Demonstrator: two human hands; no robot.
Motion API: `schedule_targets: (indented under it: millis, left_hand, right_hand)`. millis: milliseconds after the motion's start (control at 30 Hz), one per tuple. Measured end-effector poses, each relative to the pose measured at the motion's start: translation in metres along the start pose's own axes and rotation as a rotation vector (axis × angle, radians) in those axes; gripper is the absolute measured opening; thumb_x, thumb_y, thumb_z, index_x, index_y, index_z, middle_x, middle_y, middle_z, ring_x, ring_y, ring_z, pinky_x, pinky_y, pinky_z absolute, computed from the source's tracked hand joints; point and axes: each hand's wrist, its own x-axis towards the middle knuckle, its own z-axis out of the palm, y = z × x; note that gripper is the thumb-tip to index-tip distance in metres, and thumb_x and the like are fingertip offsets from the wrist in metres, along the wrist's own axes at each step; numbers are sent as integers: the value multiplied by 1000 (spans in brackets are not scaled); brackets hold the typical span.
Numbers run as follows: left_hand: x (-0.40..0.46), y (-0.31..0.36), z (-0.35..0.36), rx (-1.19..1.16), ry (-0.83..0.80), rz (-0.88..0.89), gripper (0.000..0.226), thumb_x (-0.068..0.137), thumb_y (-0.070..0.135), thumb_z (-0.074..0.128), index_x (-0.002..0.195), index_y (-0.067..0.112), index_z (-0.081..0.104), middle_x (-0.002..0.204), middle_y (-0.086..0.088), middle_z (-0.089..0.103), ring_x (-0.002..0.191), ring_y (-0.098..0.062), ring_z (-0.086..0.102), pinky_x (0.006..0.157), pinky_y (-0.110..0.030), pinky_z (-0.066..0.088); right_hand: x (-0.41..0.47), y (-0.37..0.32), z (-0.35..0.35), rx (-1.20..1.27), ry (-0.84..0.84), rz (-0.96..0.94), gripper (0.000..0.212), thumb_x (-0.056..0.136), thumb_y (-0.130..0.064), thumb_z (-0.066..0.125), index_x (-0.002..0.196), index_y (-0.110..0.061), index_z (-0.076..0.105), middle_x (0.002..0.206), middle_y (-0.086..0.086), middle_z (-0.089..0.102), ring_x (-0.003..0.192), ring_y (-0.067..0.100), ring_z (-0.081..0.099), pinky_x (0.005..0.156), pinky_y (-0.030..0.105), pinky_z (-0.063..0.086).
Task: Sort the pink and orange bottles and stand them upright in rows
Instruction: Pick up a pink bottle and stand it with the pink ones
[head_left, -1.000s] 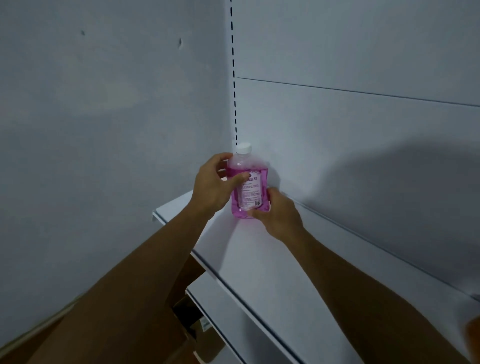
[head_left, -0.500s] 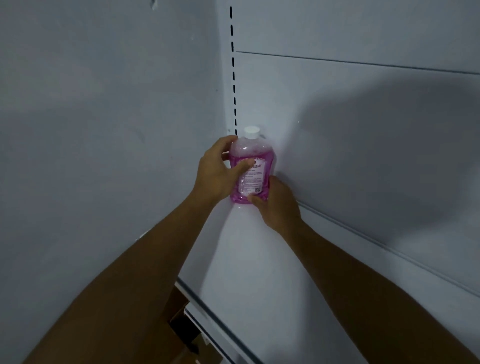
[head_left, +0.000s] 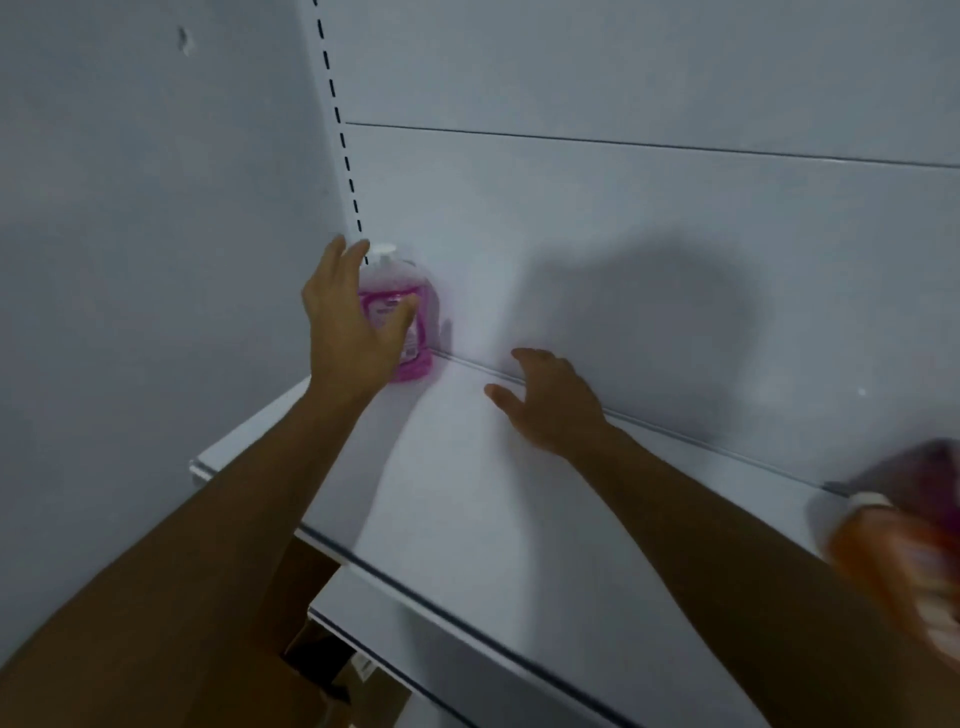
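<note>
Risking a topple | your left hand (head_left: 353, 322), fingers spread, is brushing the upright pink bottle (head_left: 410, 322); right hand (head_left: 550, 400) is hovering open at 3 o'clock | orange bottle (head_left: 904, 566) is crowding 4 o'clock

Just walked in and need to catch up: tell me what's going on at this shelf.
A person is stocking a white shelf with bottles. A pink bottle stands upright in the back left corner. The left hand is at it with fingers straight, thumb across its front. The right hand is open over the shelf, apart from the bottle and holding nothing. At the right edge, an orange bottle and something purple-pink behind it show, blurred and unsorted.
</note>
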Motion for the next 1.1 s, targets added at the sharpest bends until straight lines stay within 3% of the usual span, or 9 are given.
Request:
schedule_targets:
  millis: [67,133,300,633,767,933,1033,1100]
  left_hand:
    - [-18,29,3,-48,-21,32,60,88,30,69,139,9,46,146,-11,43,137,-28,36,117,-34,23]
    - [-39,63,8,-98,-93,33,55,91,32,66,138,10,48,142,-6,49,131,-22,44,112,-27,28]
    - [-97,148,33,-140,-332,107,59,92,47,58,143,24,41,147,4,45,126,-14,48,95,-26,37]
    - [-158,283,76,-331,-608,297,56,92,44,59,141,19,46,137,-1,53,113,-17,56,84,-24,42]
    - [-170,317,95,-387,-708,390,56,93,42,59,141,18,45,138,-4,53,111,-17,56,84,-25,44]
    - [-194,348,122,-391,-770,496,56,91,40,62,141,18,46,142,-4,51,124,-21,51,93,-28,42]
    - [-210,360,130,-403,-809,561,56,90,40,64,139,17,48,139,-4,53,123,-21,51,94,-24,39]
    - [-218,362,132,-405,-831,607,58,89,46,63,137,17,50,137,-4,55,120,-21,53,96,-29,43]
  right_hand:
    - [-29,15,-21,-101,25,-7,62,95,-55,44,144,-16,36,151,5,37,134,28,36,107,41,32]
    - [-61,32,-42,-180,47,2,64,95,-57,40,144,-16,36,152,5,35,136,29,35,107,42,31]
    - [-147,73,-100,-308,110,58,67,95,-59,39,145,-16,34,154,9,32,139,29,30,110,44,29]
    - [-271,119,-191,-431,284,232,63,94,-53,49,144,-17,36,153,7,35,140,27,31,112,44,30]
    - [-304,138,-212,-436,328,329,60,94,-50,49,143,-17,38,150,6,39,137,25,35,110,41,32]
    - [-349,164,-226,-379,325,480,59,93,-51,51,141,-19,40,147,5,42,135,26,38,107,45,36]
    - [-374,171,-229,-295,285,501,55,93,-50,52,138,-21,43,145,4,44,135,24,38,106,44,36]
    - [-385,170,-228,-271,264,486,56,93,-49,54,141,-22,41,147,3,42,137,23,35,107,43,34]
